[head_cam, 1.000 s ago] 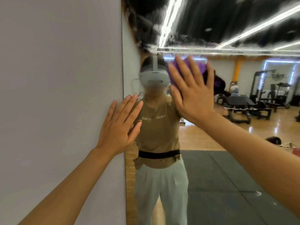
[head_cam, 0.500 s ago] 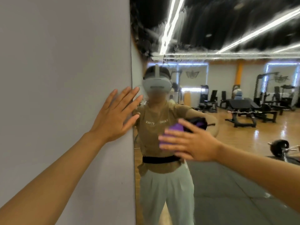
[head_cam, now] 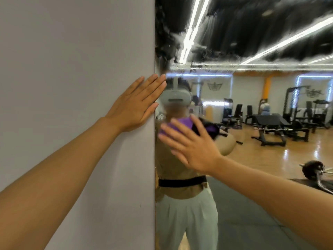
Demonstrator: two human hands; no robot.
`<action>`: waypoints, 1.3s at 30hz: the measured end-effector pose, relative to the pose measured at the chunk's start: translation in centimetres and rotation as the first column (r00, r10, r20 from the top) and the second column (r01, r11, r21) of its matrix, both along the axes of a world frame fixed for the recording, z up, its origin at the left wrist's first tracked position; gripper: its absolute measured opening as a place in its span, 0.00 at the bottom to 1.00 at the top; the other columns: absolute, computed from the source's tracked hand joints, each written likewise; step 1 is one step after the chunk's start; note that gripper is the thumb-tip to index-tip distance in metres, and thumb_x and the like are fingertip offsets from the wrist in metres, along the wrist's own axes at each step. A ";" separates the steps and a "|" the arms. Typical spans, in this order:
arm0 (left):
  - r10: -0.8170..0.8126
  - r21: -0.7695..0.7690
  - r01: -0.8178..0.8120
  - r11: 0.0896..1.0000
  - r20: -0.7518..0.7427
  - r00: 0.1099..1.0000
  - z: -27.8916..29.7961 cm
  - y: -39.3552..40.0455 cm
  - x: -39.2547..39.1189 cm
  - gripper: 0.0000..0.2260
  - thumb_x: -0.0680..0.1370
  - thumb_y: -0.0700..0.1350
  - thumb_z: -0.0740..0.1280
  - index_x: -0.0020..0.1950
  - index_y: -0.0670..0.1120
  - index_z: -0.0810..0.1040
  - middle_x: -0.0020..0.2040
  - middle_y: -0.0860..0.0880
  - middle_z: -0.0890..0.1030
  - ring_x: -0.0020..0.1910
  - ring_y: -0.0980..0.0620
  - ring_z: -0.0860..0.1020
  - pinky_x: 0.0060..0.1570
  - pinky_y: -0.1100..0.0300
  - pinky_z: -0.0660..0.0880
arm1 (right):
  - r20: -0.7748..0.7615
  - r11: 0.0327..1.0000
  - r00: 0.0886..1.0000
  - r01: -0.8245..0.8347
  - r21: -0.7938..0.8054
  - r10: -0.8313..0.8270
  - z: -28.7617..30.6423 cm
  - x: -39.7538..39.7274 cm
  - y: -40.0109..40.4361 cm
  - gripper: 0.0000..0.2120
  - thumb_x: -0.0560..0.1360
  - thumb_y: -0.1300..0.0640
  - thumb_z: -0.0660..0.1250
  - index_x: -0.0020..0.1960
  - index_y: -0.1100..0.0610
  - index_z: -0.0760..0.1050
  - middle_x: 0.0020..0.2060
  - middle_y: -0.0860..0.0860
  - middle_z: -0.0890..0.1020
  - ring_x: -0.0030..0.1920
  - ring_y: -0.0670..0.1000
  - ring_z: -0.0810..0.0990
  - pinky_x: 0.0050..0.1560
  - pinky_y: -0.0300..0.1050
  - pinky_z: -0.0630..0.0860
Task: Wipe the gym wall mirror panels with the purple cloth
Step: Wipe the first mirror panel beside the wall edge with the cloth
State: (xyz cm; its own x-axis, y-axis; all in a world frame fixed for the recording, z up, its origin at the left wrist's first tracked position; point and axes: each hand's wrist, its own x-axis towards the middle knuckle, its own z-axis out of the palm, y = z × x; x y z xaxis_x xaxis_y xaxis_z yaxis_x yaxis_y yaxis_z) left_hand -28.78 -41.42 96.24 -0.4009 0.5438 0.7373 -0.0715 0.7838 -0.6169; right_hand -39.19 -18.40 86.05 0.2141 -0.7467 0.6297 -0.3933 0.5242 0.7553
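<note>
Purple cloth (head_cam: 182,123) soft, crumpled, pressed on glossy mirror (head_cam: 252,42) under flat right hand (head_cam: 194,150); left hand (head_cam: 137,107) spread flat on matte wall (head_cam: 72,69).

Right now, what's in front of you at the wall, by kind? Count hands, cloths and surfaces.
Hands: 2, left hand flat on the wall, right hand pressing the cloth
Purple cloth: 1
Grey wall: 1
Mirror panel: 1
Total: 5
</note>
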 end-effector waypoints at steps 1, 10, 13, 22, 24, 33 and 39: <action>-0.002 -0.001 0.002 1.000 0.003 1.000 0.0 -0.1 0.0 0.25 0.86 0.49 0.49 0.82 0.41 0.55 0.82 0.45 0.54 0.81 0.48 0.51 0.80 0.53 0.45 | -0.023 0.995 1.000 0.013 0.100 -0.011 -1.7 0.1 0.0 0.26 0.85 0.44 0.46 0.82 0.47 0.54 0.81 0.49 0.55 0.81 0.55 0.48 0.78 0.64 0.38; -0.060 -0.010 0.061 0.998 0.040 0.997 0.4 -0.4 0.1 0.25 0.86 0.47 0.49 0.82 0.40 0.55 0.82 0.43 0.55 0.81 0.47 0.52 0.80 0.55 0.44 | -0.027 0.968 0.996 -0.075 0.240 0.084 2.9 -0.5 0.0 0.25 0.84 0.44 0.51 0.80 0.47 0.61 0.79 0.48 0.64 0.80 0.52 0.57 0.79 0.61 0.44; -0.076 0.009 0.076 0.997 0.066 0.995 0.5 -0.4 0.3 0.25 0.86 0.48 0.49 0.82 0.40 0.55 0.82 0.44 0.54 0.81 0.48 0.51 0.80 0.56 0.43 | 0.022 0.998 0.998 -0.061 0.004 0.061 7.0 0.1 -0.4 0.25 0.86 0.43 0.47 0.81 0.48 0.59 0.80 0.50 0.61 0.80 0.54 0.58 0.78 0.61 0.49; -0.106 0.024 0.105 0.994 0.092 0.990 0.4 -0.3 0.4 0.24 0.86 0.47 0.48 0.82 0.40 0.54 0.82 0.43 0.54 0.81 0.47 0.51 0.80 0.55 0.44 | 0.066 0.951 0.992 -0.085 -0.297 0.109 4.4 1.1 -2.6 0.24 0.86 0.46 0.49 0.81 0.51 0.60 0.80 0.51 0.62 0.80 0.56 0.59 0.76 0.67 0.53; -0.113 0.025 0.112 0.993 0.076 0.991 0.3 -0.2 0.3 0.24 0.86 0.47 0.49 0.82 0.39 0.55 0.82 0.42 0.55 0.81 0.46 0.53 0.80 0.53 0.46 | 0.061 0.975 0.993 -0.088 -0.202 0.102 2.0 1.0 -2.0 0.24 0.86 0.46 0.48 0.81 0.50 0.59 0.80 0.51 0.61 0.80 0.56 0.58 0.77 0.66 0.50; -0.112 0.061 0.113 0.992 -0.021 0.994 -0.8 0.7 -0.2 0.24 0.85 0.44 0.51 0.81 0.38 0.56 0.81 0.40 0.58 0.80 0.43 0.56 0.79 0.54 0.45 | 0.068 0.974 0.998 -0.028 0.226 0.013 -6.7 0.3 0.8 0.27 0.85 0.45 0.51 0.82 0.47 0.54 0.82 0.47 0.55 0.82 0.52 0.51 0.80 0.62 0.42; -0.149 0.093 0.146 0.985 0.028 0.988 -0.4 0.5 0.1 0.25 0.84 0.39 0.56 0.81 0.39 0.55 0.82 0.41 0.56 0.81 0.45 0.54 0.79 0.57 0.42 | 0.122 0.987 0.992 -0.016 -0.160 0.036 3.6 0.9 -1.2 0.26 0.86 0.43 0.48 0.82 0.49 0.55 0.81 0.50 0.58 0.81 0.55 0.56 0.77 0.66 0.53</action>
